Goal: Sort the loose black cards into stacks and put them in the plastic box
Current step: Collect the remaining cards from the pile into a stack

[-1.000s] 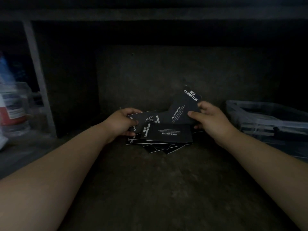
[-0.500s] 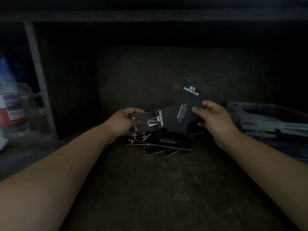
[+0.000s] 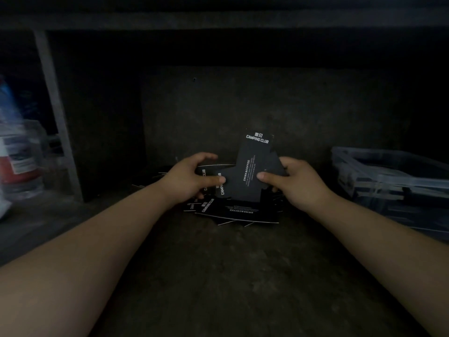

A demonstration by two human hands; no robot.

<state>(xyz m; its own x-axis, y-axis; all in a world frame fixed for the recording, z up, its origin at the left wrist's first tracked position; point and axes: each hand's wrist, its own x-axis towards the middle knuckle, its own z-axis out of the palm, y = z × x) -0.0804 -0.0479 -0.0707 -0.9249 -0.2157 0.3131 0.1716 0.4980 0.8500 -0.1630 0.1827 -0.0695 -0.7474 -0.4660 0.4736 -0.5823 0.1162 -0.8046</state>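
A loose pile of black cards (image 3: pixel 239 212) with white print lies on the dark shelf floor in the middle. My right hand (image 3: pixel 300 183) pinches an upright black card (image 3: pixel 252 166) reading CAMPING CLUB, thumb on its face. My left hand (image 3: pixel 188 178) grips a small bunch of black cards (image 3: pixel 211 176) held sideways, and the upright card overlaps that bunch. The clear plastic box (image 3: pixel 388 171) stands at the right, apart from both hands; dark contents show through it.
A grey upright post (image 3: pixel 54 105) divides the shelf at the left. Beyond it stand blurred containers (image 3: pixel 20 156) with red and white labels. The shelf's back wall (image 3: pixel 243 100) is close behind the pile, and a board runs overhead.
My right hand has carried its card leftward and turned it upright, onto the bunch in my left hand. My left hand has stayed about where it was, holding its cards.
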